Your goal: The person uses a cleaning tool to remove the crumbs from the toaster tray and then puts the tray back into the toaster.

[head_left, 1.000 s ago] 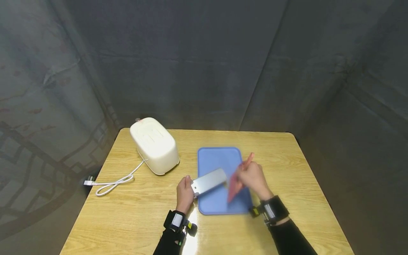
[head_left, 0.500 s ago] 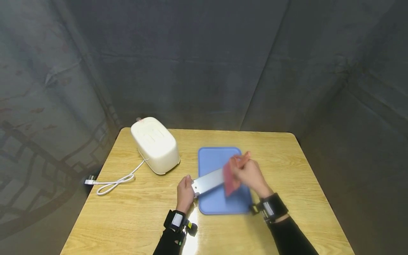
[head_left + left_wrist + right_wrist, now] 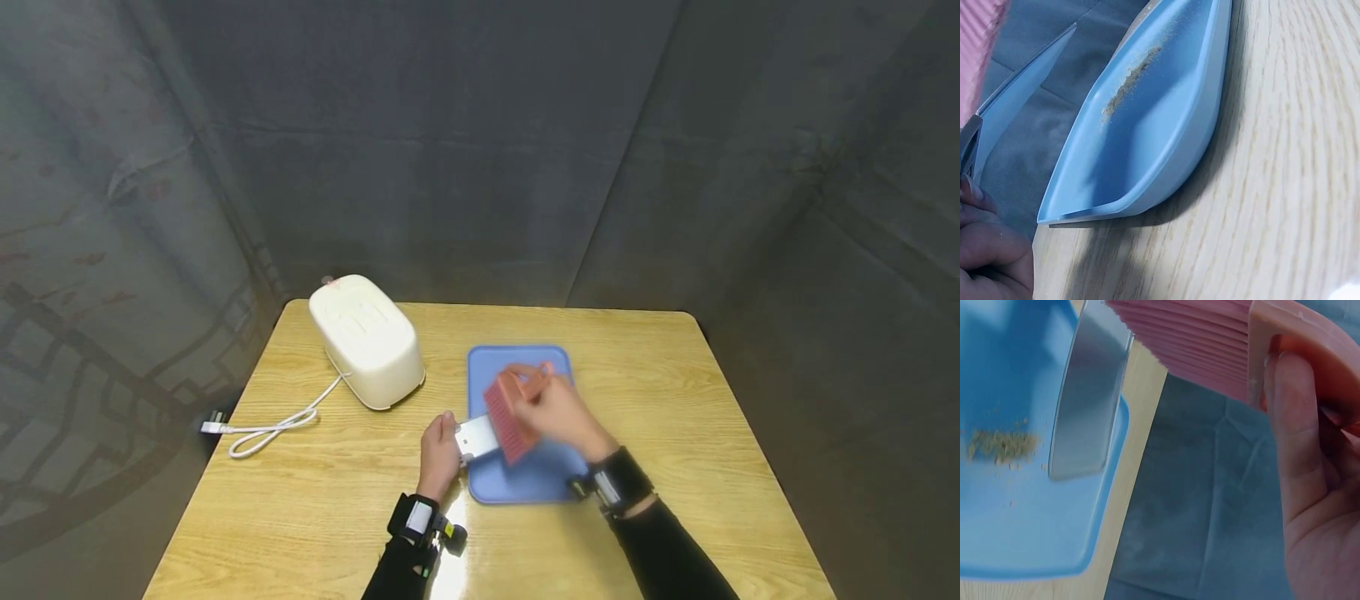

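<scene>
My left hand (image 3: 438,454) pinches one end of a flat silver metal tray (image 3: 476,438), much like a toaster's crumb tray. It is held tilted above a shallow blue tray (image 3: 487,493). A pink brush (image 3: 510,421) with soft ridged bristles is gripped by its handle in my right hand (image 3: 564,412). In the head view the bristles cover the far part of the metal piece; whether they touch it I cannot tell. The left wrist view shows brownish crumbs (image 3: 1129,81) lying in the blue tray, and the right wrist view shows the same crumbs (image 3: 1004,445).
A cream-white appliance (image 3: 367,342), shaped like a toaster, stands at the table's back left. Its white cord (image 3: 258,440) lies bundled, with the plug (image 3: 213,427) near the left edge. Grey cloth (image 3: 480,167) hangs behind the wooden table (image 3: 675,400).
My right hand has swept the brush leftward along the metal tray, toward my left hand, turning its bristles over the surface. The left hand has barely moved.
</scene>
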Motion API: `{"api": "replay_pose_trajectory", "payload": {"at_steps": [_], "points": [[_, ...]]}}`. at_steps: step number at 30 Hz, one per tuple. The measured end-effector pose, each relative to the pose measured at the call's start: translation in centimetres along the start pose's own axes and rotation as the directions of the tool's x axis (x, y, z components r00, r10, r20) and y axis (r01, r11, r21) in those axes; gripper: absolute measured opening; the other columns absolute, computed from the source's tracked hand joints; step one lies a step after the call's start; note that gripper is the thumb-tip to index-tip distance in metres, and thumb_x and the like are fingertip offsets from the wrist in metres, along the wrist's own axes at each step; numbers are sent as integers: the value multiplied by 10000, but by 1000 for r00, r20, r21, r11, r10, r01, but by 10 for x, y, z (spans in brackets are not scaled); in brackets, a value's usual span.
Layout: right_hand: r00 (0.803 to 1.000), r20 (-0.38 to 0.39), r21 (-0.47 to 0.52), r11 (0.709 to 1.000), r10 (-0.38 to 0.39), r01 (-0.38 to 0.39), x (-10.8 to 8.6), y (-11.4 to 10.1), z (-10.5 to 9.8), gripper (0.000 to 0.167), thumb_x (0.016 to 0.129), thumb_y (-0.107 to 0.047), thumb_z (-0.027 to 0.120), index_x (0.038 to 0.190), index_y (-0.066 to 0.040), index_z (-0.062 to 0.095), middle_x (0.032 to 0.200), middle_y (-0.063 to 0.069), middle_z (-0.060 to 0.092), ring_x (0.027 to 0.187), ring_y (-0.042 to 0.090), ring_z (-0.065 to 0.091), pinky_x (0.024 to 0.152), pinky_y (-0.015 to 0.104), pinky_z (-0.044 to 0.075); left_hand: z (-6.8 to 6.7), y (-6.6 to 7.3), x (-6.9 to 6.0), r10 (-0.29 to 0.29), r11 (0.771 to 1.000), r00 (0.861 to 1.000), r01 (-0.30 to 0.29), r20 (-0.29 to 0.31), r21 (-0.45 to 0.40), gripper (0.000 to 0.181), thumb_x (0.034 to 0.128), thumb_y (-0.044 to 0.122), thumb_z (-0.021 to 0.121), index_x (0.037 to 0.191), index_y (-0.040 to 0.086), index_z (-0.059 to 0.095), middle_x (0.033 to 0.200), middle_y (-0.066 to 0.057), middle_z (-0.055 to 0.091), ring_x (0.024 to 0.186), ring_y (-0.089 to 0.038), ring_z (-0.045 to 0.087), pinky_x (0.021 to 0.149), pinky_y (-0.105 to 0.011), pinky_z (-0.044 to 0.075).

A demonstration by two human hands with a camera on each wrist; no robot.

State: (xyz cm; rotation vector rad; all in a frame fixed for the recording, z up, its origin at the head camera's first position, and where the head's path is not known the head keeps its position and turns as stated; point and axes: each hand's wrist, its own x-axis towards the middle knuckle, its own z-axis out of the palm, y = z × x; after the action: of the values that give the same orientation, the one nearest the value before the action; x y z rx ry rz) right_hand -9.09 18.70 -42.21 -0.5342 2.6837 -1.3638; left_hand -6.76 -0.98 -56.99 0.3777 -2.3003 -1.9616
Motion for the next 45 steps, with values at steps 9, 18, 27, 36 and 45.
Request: {"api": "replay_pose_trajectory", "payload": {"at_steps": [9, 18, 27, 36, 45], "points": [[994, 112, 7, 1000, 3, -4, 4, -12, 21, 520, 922, -92, 675, 1430, -83, 564, 1081, 137, 738, 596, 111, 646, 471, 308, 530, -1, 3, -1, 24, 1000, 999, -24, 30, -16, 376, 1110, 247, 418, 826, 60, 579, 735, -18, 522, 690, -168, 511, 669, -330, 441], [989, 148, 40, 999, 3, -9, 7, -9, 33, 531, 924, -73, 650, 1441, -32, 535, 1090, 172, 728, 535, 147, 608, 457, 319, 516, -2, 1, -2, 38, 999, 999, -37, 30, -21, 387, 1109, 286, 417, 917, 44, 650, 807, -41, 601, 767, -175, 555, 758, -376, 474], [992, 130, 39, 999, 10, -15, 9, -3, 37, 520, 916, -77, 668, 1426, -86, 570, 1246, 156, 688, 568, 143, 614, 466, 318, 523, -2, 0, -3, 45, 999, 998, -43, 46, -27, 396, 1112, 274, 411, 854, 40, 600, 781, -115, 569, 723, -180, 523, 716, -360, 450], [993, 114, 33, 999, 30, -34, 8, 1, 34, 519, 927, -64, 657, 1435, -47, 548, 1155, 169, 715, 524, 152, 590, 447, 319, 513, -4, 4, -4, 29, 999, 999, -27, 40, -45, 386, 1112, 258, 415, 842, 44, 589, 745, -33, 535, 696, -168, 516, 673, -329, 450], [995, 97, 53, 998, 38, -43, 6, 5, 30, 501, 929, -56, 660, 1420, -45, 561, 1178, 183, 706, 537, 172, 601, 456, 326, 519, -4, 6, -5, 37, 998, 998, -35, 42, -55, 388, 1113, 245, 413, 821, 43, 570, 722, -19, 504, 671, -162, 494, 644, -318, 429]]}}
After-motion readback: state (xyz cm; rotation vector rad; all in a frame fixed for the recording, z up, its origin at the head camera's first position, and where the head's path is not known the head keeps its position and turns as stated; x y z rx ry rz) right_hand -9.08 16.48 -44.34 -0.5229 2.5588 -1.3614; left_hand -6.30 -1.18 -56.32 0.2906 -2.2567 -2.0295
